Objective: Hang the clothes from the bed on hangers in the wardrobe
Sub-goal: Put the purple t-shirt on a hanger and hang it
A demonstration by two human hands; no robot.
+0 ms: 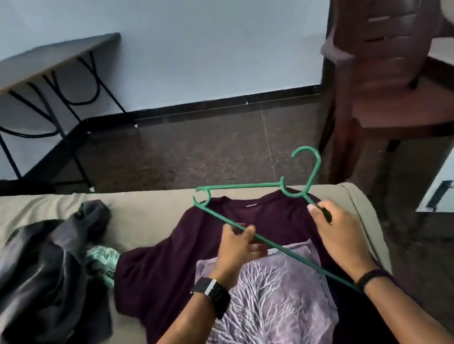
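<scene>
A dark maroon T-shirt (158, 269) with a pale purple tree print lies spread flat on the bed (143, 212), its neck pointing away from me. Above it I hold a green plastic hanger (240, 186), its hook toward the far right. My left hand (239, 247) pinches the hanger's long bottom bar near its middle. My right hand (337, 228) grips the sloping arm just below the hook. The hanger's near end is hidden behind my right wrist.
A heap of dark grey clothes (34, 279) and a bit of green fabric (103, 260) lie on the bed's left side. Beyond the bed are dark floor, a folding table (25, 70) at the back left and a brown wooden chair (392, 56) at the right.
</scene>
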